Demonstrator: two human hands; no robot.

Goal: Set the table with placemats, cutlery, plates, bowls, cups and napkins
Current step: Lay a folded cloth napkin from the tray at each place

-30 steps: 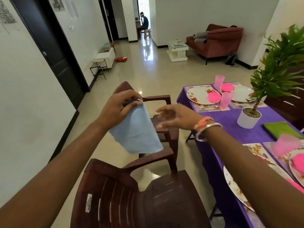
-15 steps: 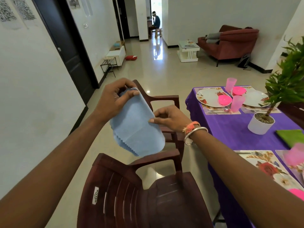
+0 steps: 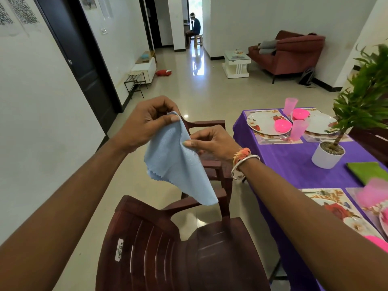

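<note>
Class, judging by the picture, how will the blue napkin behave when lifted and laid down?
Probably floppy: the blue napkin sags in folds below the left hand and right hand pinching it. Likely light: fingertip pinches carry it. It may need smoothing to lie flat.

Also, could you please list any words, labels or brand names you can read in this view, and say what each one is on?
"DELUX": on the white sticker on the back of the near brown chair; the smaller print beside it is too small to read.
Printed sheets on the left wall: too small and blurred to read.
No other text is legible.
</note>
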